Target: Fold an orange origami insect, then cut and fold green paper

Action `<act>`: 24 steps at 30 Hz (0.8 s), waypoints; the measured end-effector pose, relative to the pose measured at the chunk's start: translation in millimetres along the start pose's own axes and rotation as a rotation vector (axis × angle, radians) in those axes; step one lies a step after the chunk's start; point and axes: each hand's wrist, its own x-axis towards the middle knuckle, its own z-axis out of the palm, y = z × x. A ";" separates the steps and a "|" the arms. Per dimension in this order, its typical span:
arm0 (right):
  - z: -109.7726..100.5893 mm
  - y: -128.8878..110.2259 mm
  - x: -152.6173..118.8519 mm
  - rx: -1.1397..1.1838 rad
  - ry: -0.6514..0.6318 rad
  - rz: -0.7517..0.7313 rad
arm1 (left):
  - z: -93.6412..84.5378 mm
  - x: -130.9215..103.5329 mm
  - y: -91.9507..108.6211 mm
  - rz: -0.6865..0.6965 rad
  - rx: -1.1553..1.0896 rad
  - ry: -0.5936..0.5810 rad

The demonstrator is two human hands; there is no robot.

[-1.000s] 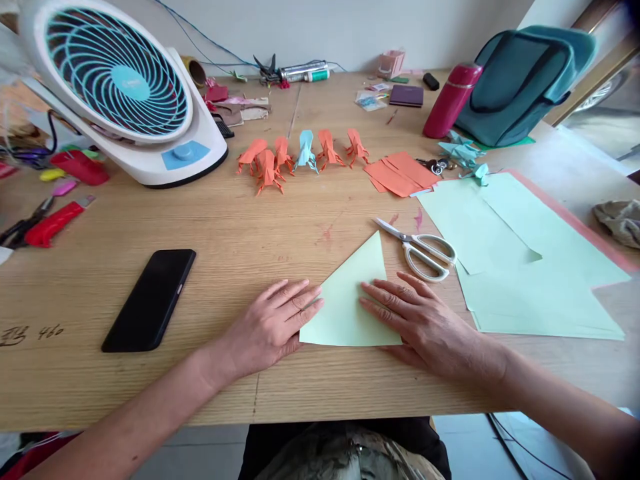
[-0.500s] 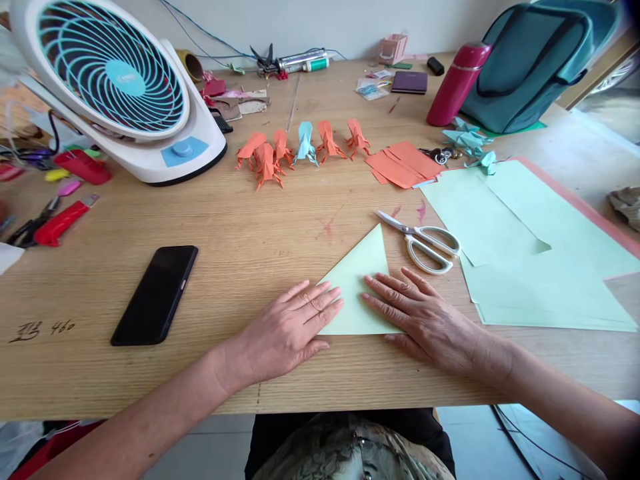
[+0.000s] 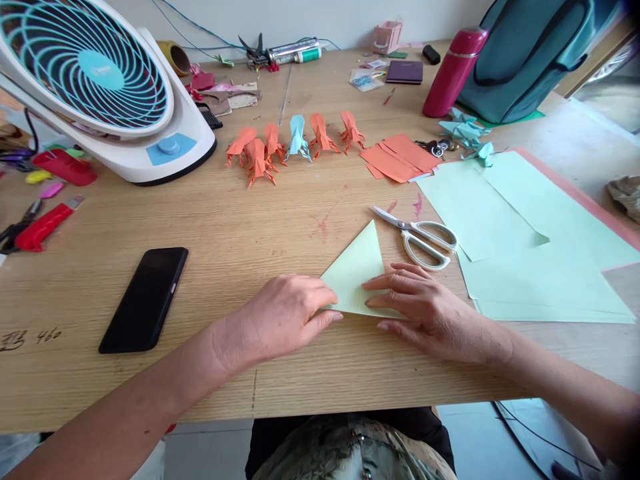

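A pale green sheet of paper (image 3: pixel 357 280), folded into a triangle, lies on the table with its point facing away from me. My left hand (image 3: pixel 285 317) has its fingers curled over the left corner, the thumb by the lower edge, pinching the paper there. On the right side of the triangle, my right hand (image 3: pixel 430 310) rests with fingers apart and slightly bent, its thumb just below the lower edge. The right corner is hidden under that hand. Scissors (image 3: pixel 420 237) with white handles lie just beyond my right hand, blades partly toward the triangle's tip.
Larger pale green sheets (image 3: pixel 540 287) spread to the right. Orange paper pieces (image 3: pixel 400 157) and several folded paper figures (image 3: pixel 257 160) stand farther back. A black phone (image 3: pixel 145 300) lies left, below a fan (image 3: pixel 170 147). A red bottle (image 3: pixel 455 73) and teal bag (image 3: pixel 525 60) are at back right.
My left hand has gone from lying flat on the paper to curling its fingers at the left corner. My right fingers have bent a little. The view has shifted slightly.
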 end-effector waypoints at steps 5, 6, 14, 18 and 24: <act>-6.1 2.9 13.4 0.189 0.004 0.158 | -11.8 15.3 -6.1 -0.106 -0.163 0.034; -6.1 4.7 15.0 0.221 0.005 0.232 | -12.7 17.5 -8.0 -0.117 -0.170 0.039; 0.8 14.1 21.2 0.224 0.120 0.468 | -12.8 33.2 -20.5 -0.216 -0.130 -0.023; 3.3 12.5 21.5 0.202 0.164 0.450 | -9.4 36.4 -26.7 -0.185 -0.187 0.029; 4.4 13.9 18.2 0.236 0.207 0.404 | -2.7 36.4 -31.7 -0.223 -0.189 0.037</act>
